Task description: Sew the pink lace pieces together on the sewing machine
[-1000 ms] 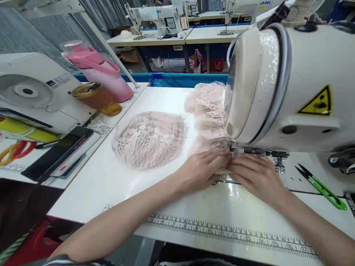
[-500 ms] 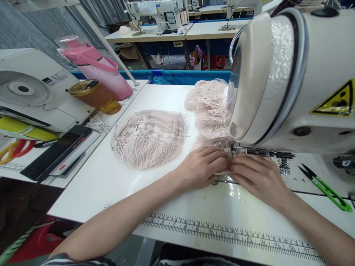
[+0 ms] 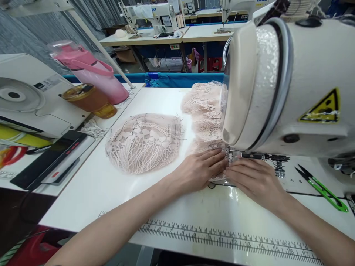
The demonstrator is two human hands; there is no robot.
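Observation:
A strip of pale pink gathered lace (image 3: 206, 118) runs back along the left of the sewing machine head (image 3: 244, 88), its near end under the needle area. My left hand (image 3: 203, 166) lies flat over that near end, fingers stretched out beside the presser foot. Just right of it, my right hand (image 3: 253, 177) has its fingers together on the lace edge, fingertips close to the left hand's. Part of the lace is hidden beneath both hands. A separate rounded lace piece (image 3: 144, 144) with loose dark threads lies to the left on the white table.
Green thread snips (image 3: 321, 188) lie right of my right hand. A ruler strip (image 3: 222, 238) runs along the table's front edge. At left are a pink bottle (image 3: 91, 72), an amber cup (image 3: 88, 99), a black-and-white device (image 3: 52, 159) and another machine (image 3: 24, 92).
My left hand's fingers have gone from curled on the lace to stretched flat over it. My right hand stays by the presser foot. The whole view has shifted slightly.

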